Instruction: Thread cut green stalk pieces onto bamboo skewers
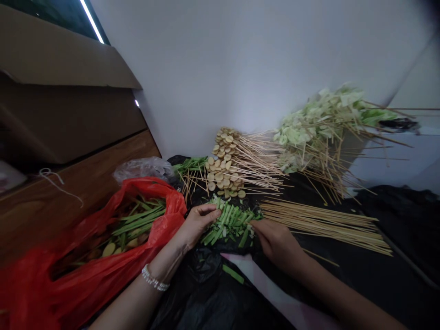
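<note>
A pile of cut green vegetable pieces (232, 222) lies on black plastic in front of me. My left hand (200, 223), with a beaded bracelet at the wrist, is at the pile's left edge, thumb and fingertips closed together; what they pinch is too small to make out. At the pile's right edge is my right hand (275, 236), its fingers closed around something hidden, near the tips of loose bamboo sticks (326, 222). One green piece (233, 274) lies apart, nearer to me.
A red plastic bag (175, 206) with green stalks and slices stands at the left. Behind the pile lie skewered round slices (225, 169), and skewered pale leaves (319, 119) are heaped at the back right. Cardboard (68, 110) rises at the far left.
</note>
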A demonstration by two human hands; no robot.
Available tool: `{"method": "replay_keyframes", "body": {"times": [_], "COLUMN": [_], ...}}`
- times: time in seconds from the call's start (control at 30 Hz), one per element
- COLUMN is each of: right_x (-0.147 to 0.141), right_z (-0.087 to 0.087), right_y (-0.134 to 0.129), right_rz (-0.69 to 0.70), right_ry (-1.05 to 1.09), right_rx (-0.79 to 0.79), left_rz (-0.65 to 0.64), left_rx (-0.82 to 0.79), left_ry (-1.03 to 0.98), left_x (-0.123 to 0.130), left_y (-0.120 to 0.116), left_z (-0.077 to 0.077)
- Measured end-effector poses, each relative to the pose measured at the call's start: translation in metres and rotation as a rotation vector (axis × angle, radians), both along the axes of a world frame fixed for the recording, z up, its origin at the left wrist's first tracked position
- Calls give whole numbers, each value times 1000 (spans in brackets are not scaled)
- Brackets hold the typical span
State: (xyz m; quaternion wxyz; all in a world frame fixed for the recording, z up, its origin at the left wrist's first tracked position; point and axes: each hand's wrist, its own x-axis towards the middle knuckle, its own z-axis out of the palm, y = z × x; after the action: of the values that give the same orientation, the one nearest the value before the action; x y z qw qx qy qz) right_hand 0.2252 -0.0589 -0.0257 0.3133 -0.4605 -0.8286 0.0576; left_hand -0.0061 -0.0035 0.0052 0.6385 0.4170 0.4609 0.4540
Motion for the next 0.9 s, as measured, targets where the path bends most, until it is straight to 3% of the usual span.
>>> {"method": "replay_keyframes", "body": {"times": [0.13,0.27,0.43,0.53,0.63,0.77,0.9], "right_x": [0,15,53,77,90,71,12], "right_z": [2,13,51,73,86,88,80], "right_y": [4,10,15,12,11,20,47], "right_rz": [6,7,81,47,-17,-64,35], "right_ry": [23,40,-56,-26,145,411,650], "right_rx": [-20,-68,-356,-469,-514,-578,-682], "left_rz": [60,251,386,387,345,190,137], "left_rx": [105,145,102,105,90,16,43], "left_ry": [-52,-189,-285,-299,-334,-313,-235], "left_x": [-6,-17,-21,-19,-15,-8,-3], "left_y": [6,18,25,25,22,13,9], "left_z": [1,5,7,4,0,-3,-5]}}
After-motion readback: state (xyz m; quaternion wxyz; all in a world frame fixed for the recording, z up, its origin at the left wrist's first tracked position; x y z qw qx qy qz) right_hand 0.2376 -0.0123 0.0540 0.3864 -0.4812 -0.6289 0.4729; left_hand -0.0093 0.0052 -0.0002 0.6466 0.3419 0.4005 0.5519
